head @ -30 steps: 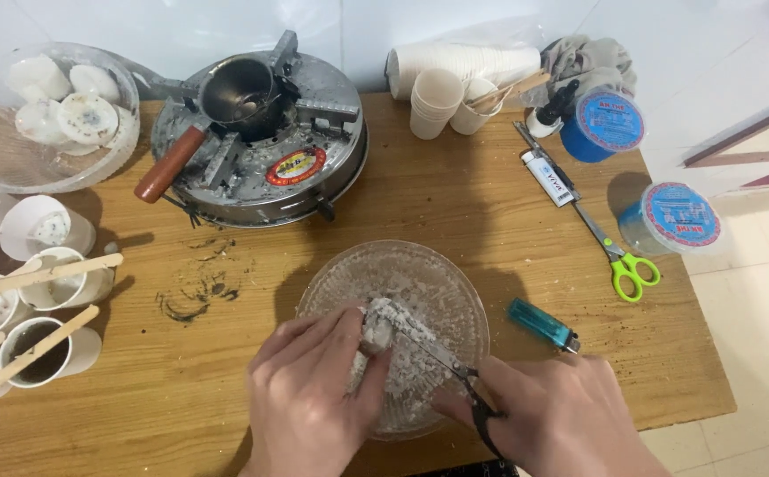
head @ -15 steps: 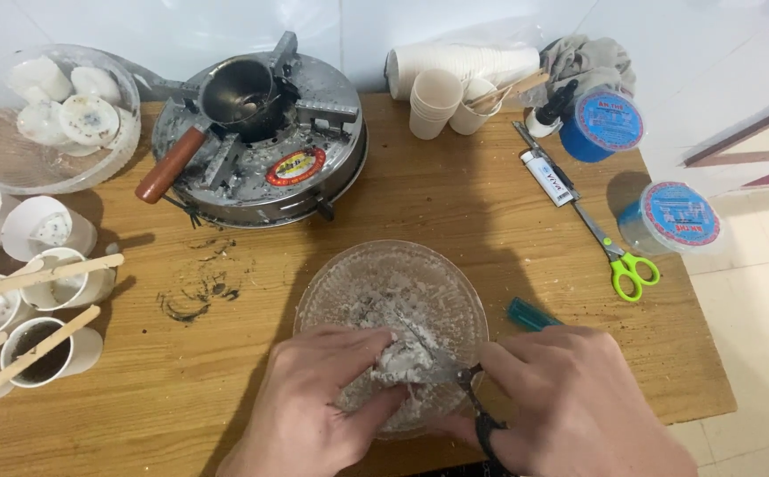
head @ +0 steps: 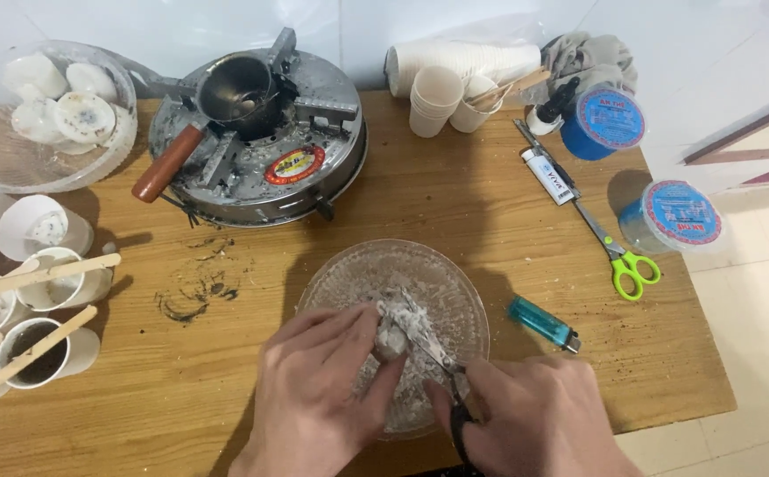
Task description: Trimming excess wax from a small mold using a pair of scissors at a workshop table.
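Left hand (head: 314, 397) was curled around a pale, crumbly white lump (head: 391, 334), fingers clamped on it over the middle of the clear ribbed glass bowl (head: 455, 283). Right hand (head: 535, 424) was closed on the dark handles of a pair of scissors (head: 433, 349), the blades angled up and left into that lump. White shavings lay in the bowl beneath. My read: the cutting would go best with the lump held low inside the bowl so crumbs dropped in, and with the left fingertips kept back from the blades, which sat just beside them.

Room was tight at the front. The bowl stood near the front edge of the wooden bench (head: 455, 194), and both wrists hung over that edge. Just right of the bowl lay a blue plastic lighter (head: 542, 321), and farther right, green-handled scissors (head: 618, 256) pointed toward the bench's right edge. Behind the bowl, a bare strip of wood separated it from the round metal stove (head: 314, 159) carrying a small dark pot with a reddish handle (head: 226, 97). To the left, dark scorch marks (head: 195, 296) and paper cups with wooden sticks (head: 40, 283) crowded that side.
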